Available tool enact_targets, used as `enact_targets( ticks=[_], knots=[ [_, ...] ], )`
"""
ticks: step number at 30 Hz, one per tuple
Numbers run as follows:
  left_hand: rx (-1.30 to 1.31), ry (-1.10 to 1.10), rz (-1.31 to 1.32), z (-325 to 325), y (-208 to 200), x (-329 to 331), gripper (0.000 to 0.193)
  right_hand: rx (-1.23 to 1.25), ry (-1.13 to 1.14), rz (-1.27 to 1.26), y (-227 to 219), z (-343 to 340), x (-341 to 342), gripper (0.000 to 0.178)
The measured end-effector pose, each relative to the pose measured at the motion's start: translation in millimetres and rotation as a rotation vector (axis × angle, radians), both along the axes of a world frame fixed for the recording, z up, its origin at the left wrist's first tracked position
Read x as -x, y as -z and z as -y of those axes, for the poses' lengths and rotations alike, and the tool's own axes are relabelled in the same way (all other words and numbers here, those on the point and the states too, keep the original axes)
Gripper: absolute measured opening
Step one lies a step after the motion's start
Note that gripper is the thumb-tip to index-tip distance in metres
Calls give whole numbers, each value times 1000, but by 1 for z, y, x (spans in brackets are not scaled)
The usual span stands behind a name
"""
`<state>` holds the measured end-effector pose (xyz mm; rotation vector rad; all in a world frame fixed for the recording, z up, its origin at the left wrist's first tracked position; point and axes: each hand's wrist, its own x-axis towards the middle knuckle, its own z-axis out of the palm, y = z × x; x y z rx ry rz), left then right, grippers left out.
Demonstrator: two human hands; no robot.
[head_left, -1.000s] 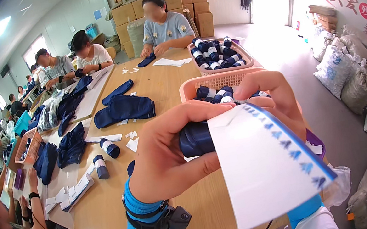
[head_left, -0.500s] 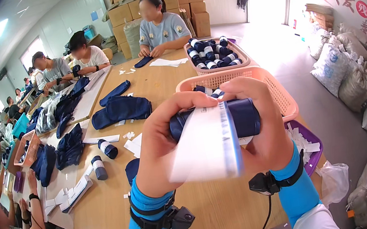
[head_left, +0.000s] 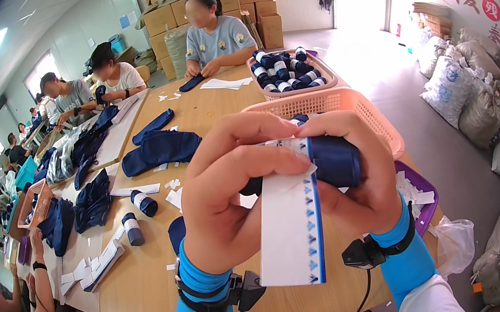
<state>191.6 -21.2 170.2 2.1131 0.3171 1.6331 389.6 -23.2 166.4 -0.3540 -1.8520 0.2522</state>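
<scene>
A smooth navy cloth with a soft sheen is shown by the roll (head_left: 338,161), overlaid by a paper strip (head_left: 286,236) – white, smooth and matt. A wood-grained finish is borne by the table (head_left: 289,311); along its right edge, perforated plastic is seen in the pink basket (head_left: 384,127) – thin, crinkled, glossy film in the clear bag (head_left: 455,241).

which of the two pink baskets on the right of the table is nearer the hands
The front pink basket, partly hidden behind the right hand; the rear basket stands farther off, its pile of navy rolls in plain view.
</scene>
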Motion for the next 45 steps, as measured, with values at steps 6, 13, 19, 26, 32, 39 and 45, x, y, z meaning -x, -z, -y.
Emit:
enact_targets(
  ticks=[6,13,19,26,32,39,45],
  knots=[
    [-187,-94,8,-4,1,-1,30,-10,22,-20,1,-1,2,42],
    [-164,-81,56,2,4,-6,29,30,32,-29,-2,2,0,43],
    [-186,-38,74,-2,8,-7,29,-33,81,18,-7,5,-2,44],
    [-137,-23,114,-2,13,-11,30,43,82,-7,-7,8,0,44],
    [-145,10,172,-4,17,-15,36,233,111,24,-11,22,-2,38],
    [-217,-37,86,-8,14,-13,36,94,132,-4,-14,14,-6,41],
    [-232,-183,1,2,5,-12,40,370,-17,-131,-2,13,-6,44]
  ],
)
